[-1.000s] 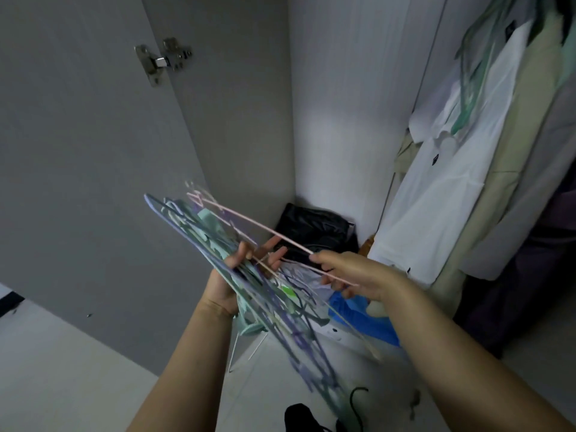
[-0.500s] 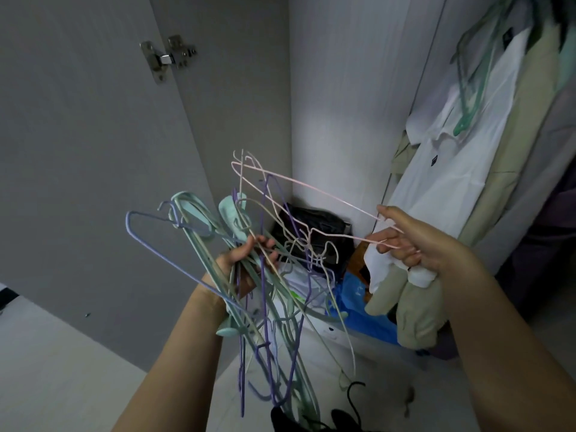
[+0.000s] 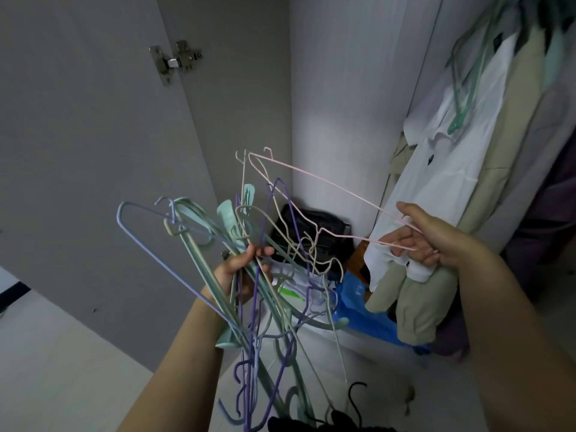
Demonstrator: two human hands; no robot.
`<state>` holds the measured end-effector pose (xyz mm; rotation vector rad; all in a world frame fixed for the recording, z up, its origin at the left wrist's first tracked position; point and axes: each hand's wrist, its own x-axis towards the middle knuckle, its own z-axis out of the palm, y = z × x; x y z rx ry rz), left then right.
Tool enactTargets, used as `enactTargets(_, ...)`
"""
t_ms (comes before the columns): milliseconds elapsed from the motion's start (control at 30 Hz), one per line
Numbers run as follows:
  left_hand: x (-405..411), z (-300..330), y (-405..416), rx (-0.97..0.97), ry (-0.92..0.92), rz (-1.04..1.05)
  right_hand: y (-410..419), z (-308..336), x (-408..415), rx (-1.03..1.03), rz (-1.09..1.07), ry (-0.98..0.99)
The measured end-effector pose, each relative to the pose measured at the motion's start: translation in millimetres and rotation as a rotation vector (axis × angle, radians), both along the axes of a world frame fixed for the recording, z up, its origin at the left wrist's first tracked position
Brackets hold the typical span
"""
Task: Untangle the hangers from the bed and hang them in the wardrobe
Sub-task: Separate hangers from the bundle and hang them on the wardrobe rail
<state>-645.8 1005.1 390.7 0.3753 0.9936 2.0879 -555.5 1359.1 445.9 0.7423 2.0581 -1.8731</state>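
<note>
Careful: your right hand [image 3: 427, 236] pinches the pink hanger [image 3: 330, 188], left hand [image 3: 240, 269] grips the bundle [image 3: 255, 294]; hooks may snag if pulled fast.

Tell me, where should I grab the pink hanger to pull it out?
Probably the pink hanger is best gripped at its bare right corner, coming from the right, where the right hand pinches it. Its other end sits in the tangled bundle the left hand grips.
</note>
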Motion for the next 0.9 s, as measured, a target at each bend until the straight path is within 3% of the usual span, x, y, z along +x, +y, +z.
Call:
enactTargets(167, 6.0, -4.4, -6.3, 0.159, -0.075, 0.078, 10.4, -6.1, 7.4, -0.120, -0.018, 0.068)
enactTargets(333, -0.3, -3.9, -8.8, 0.278, -0.141, 0.194, 8.5, -38.0, 18.3, -0.399, -0.131, 0.159)
enactTargets(467, -5.1, -3.7, -14.0, 0.396, -0.188, 0.133, 0.9, -60.3, 28.6, -0.526, -0.184, 0.209)
enactTargets(833, 1.8, 13.3, -13.9, 0.037, -0.075, 0.128, -13.2, -24.0, 40.3, -0.507, -0.142, 0.334)
enactTargets(900, 3.6, 15.5, -12.9, 0.044, -0.041, 0.093, -12.1, -15.6, 43.7, -0.496, -0.138, 0.369)
